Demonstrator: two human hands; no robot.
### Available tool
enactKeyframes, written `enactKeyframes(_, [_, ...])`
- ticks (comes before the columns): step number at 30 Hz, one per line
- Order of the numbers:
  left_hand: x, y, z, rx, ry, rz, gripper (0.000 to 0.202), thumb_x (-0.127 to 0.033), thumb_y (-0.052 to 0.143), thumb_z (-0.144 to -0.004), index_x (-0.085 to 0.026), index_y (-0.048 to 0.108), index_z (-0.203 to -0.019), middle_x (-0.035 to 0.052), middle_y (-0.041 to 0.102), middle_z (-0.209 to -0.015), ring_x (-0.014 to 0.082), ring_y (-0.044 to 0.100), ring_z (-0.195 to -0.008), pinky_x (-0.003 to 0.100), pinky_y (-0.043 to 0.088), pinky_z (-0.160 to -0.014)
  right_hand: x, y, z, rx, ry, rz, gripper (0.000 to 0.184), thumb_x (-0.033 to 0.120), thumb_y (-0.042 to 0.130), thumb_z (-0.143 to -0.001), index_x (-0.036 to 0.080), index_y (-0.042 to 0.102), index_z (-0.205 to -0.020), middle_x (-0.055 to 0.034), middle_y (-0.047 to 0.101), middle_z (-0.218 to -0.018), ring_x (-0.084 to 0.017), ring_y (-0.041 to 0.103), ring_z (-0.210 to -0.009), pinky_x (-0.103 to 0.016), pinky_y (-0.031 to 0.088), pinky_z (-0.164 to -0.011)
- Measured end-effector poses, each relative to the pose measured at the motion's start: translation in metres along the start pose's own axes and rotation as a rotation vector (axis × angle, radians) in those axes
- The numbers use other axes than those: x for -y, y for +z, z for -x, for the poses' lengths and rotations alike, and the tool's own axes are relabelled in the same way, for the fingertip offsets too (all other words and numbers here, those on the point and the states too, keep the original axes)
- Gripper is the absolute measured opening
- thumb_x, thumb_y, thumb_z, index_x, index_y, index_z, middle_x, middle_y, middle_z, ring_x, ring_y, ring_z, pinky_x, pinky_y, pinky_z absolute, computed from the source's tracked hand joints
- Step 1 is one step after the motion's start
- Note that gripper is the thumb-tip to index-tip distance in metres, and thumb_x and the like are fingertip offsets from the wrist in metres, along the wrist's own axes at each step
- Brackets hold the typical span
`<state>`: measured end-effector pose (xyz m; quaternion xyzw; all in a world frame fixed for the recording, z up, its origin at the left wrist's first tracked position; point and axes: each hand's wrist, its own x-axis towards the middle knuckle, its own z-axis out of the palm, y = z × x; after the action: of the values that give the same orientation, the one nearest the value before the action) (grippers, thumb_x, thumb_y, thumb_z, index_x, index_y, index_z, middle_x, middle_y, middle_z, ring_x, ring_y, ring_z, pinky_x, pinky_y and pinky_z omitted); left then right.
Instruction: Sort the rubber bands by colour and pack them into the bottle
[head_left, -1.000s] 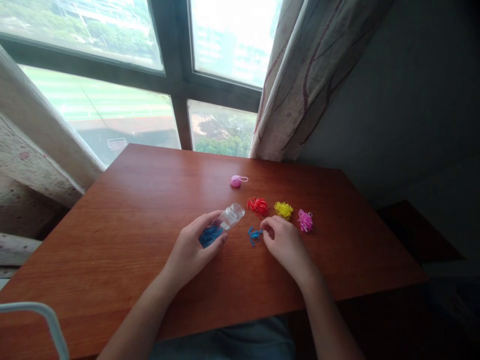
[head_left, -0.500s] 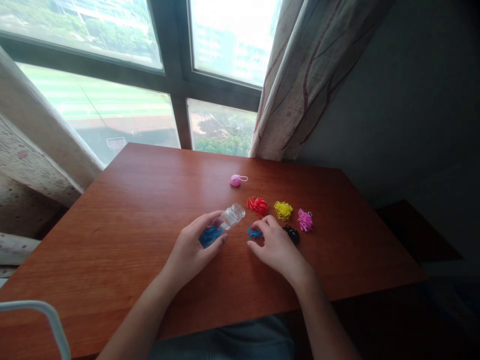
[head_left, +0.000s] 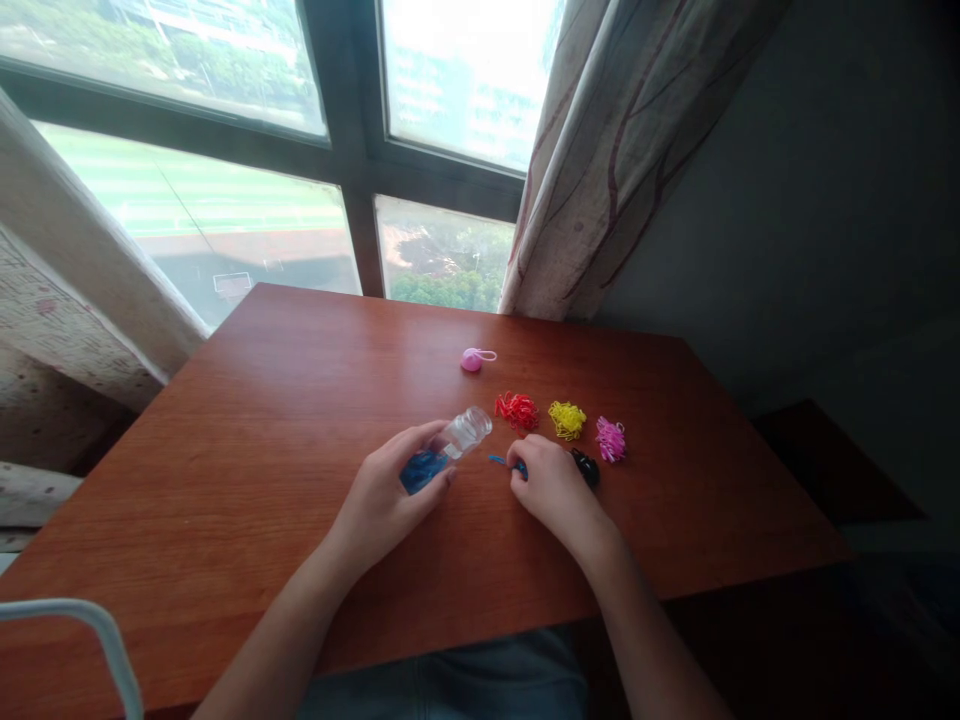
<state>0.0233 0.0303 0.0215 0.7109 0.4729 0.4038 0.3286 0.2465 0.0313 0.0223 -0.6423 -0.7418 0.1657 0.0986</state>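
My left hand (head_left: 386, 495) is wrapped round a small clear bottle (head_left: 450, 445) lying tilted on the wooden table (head_left: 262, 420), with blue bands inside it. My right hand (head_left: 551, 485) is pinched on blue rubber bands (head_left: 498, 461) just right of the bottle's mouth. Behind my right hand lie a red pile (head_left: 517, 410), a yellow pile (head_left: 567, 419) and a pink pile (head_left: 610, 439) of bands. A black pile (head_left: 586, 466) shows at my right knuckles.
A pink bottle cap with a loop (head_left: 473, 359) lies farther back on the table. A window and curtains (head_left: 600, 150) stand behind the far edge. A white chair rail (head_left: 82, 640) shows at the lower left.
My right hand slid left over the blue bands and closed on them, which uncovered the black pile. My left hand and the bottle stayed put.
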Motion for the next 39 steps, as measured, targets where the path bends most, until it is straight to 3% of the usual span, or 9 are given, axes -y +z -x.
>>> enactKeyframes(10, [-0.004, 0.000, 0.001, 0.005, -0.005, -0.004, 0.038, -0.026, 0.064, -0.084, -0.017, 0.060, -0.121, 0.0097, 0.071, -0.115, 0.0225, 0.068, -0.101, 0.034, 0.055, -0.089, 0.003, -0.007, 0.001, -0.104, -0.114, -0.199, 0.018, 0.003, 0.055, -0.079, 0.020, 0.061, -0.079, -0.0013, 0.063, -0.087, -0.015, 0.060, -0.081, -0.026, 0.045, -0.076])
enactKeyframes(19, [-0.003, -0.001, 0.001, 0.012, -0.009, -0.005, 0.038, -0.027, 0.065, -0.084, -0.017, 0.060, -0.121, 0.0083, 0.071, -0.115, 0.0214, 0.068, -0.100, 0.032, 0.054, -0.089, 0.016, 0.001, -0.015, 0.011, -0.144, -0.005, 0.018, 0.005, 0.055, -0.082, 0.020, 0.065, -0.082, -0.0046, 0.065, -0.090, -0.017, 0.061, -0.085, -0.026, 0.043, -0.076])
enactKeyframes(25, [-0.001, -0.001, 0.001, 0.014, -0.008, -0.015, 0.039, -0.028, 0.064, -0.085, -0.017, 0.059, -0.122, 0.0090, 0.070, -0.116, 0.0214, 0.067, -0.100, 0.033, 0.054, -0.089, 0.013, -0.002, -0.019, 0.018, -0.124, -0.058, 0.018, 0.003, 0.058, -0.075, 0.020, 0.065, -0.075, -0.0028, 0.068, -0.082, -0.016, 0.062, -0.077, -0.025, 0.043, -0.071])
enactKeyframes(34, [-0.005, 0.002, 0.001, 0.059, 0.022, -0.041, 0.037, -0.021, 0.062, -0.082, -0.019, 0.061, -0.119, 0.0084, 0.070, -0.114, 0.0217, 0.068, -0.100, 0.033, 0.054, -0.088, -0.015, -0.033, -0.013, -0.067, 0.002, -0.472, 0.008, 0.019, 0.058, -0.076, 0.020, 0.065, -0.080, 0.0023, 0.066, -0.074, -0.012, 0.060, -0.066, -0.022, 0.044, -0.061])
enactKeyframes(39, [-0.004, 0.004, 0.002, 0.073, 0.037, -0.053, 0.037, -0.021, 0.063, -0.082, -0.020, 0.061, -0.119, 0.0081, 0.071, -0.113, 0.0216, 0.068, -0.098, 0.033, 0.054, -0.087, -0.013, -0.046, -0.010, -0.052, -0.040, -0.397, 0.009, 0.016, 0.057, -0.077, 0.020, 0.065, -0.079, 0.0018, 0.067, -0.076, -0.013, 0.061, -0.070, -0.023, 0.044, -0.065])
